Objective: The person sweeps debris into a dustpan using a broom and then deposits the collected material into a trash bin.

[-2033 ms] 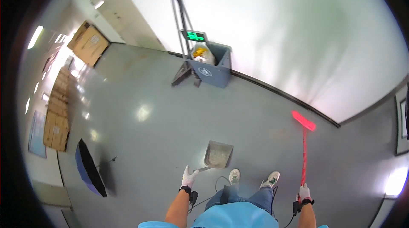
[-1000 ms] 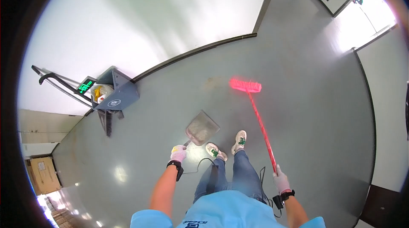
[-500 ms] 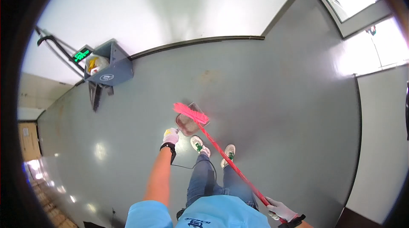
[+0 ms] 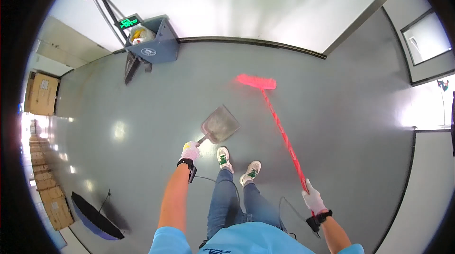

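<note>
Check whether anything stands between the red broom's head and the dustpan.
Nothing visible does: only gray floor shows between the broom head and the dustpan. The right hand grips the broom handle, the left hand the pan's handle; the shoes are on the pan's near side, off that path.

Open flr betw. dustpan [image 4: 221, 125] & red broom [image 4: 284, 135]; more room R of broom, up to R wall [image 4: 426, 183]. Fwd, grey-blue bin [image 4: 166, 47] & white wall [image 4: 284, 7] block. Lower L, open umbrella [image 4: 95, 217] in way; thin cable [image 4: 211, 178] betw. L hand [image 4: 190, 151] & legs [image 4: 222, 202]. Far L edge blurry, prob. cartons [image 4: 57, 212].
</note>
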`<state>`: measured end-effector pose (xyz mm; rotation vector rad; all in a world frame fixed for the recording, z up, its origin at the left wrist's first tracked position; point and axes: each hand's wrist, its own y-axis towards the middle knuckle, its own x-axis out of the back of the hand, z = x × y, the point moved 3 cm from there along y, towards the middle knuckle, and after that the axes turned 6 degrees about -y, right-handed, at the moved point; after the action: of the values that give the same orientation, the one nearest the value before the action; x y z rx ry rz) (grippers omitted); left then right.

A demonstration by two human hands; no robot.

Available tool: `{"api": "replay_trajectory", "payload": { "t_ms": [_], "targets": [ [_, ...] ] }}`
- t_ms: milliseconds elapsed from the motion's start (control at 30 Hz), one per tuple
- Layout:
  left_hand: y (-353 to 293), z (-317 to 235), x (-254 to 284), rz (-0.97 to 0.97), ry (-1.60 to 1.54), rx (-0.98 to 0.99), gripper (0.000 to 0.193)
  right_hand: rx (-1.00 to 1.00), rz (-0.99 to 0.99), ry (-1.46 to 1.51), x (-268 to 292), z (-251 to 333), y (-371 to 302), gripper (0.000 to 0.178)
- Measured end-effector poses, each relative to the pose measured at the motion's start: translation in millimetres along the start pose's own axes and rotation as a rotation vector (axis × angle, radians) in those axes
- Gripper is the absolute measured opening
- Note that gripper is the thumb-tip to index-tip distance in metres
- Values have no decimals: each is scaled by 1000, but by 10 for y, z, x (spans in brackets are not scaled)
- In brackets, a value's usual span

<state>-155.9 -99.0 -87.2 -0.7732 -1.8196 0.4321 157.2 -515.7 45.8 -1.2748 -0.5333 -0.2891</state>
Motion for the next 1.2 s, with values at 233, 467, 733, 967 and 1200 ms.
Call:
{"api": "replay_trajectory", "payload": {
  "t_ms": [233,467,733,967,1200],
  "targets": [
    [-229,184,-224,6,-87,152,33,156,39,-53,-567,-422,-306,55],
    [-343,67,-343,8,-30,76,28,-122,645,472,-437,-318,-1389,57],
    [-555,525,-452,-25,-61,32,20,-94,434,325,-682,-364,-1776,56],
    [-885,1010,-493,2,-100,-7,23,174,47,57,-1609,-238,-819,57],
    [-841,1259,-766,-47,-90,127,28,16,471,334,-1751,-146,-1854,59]
  ]
}}
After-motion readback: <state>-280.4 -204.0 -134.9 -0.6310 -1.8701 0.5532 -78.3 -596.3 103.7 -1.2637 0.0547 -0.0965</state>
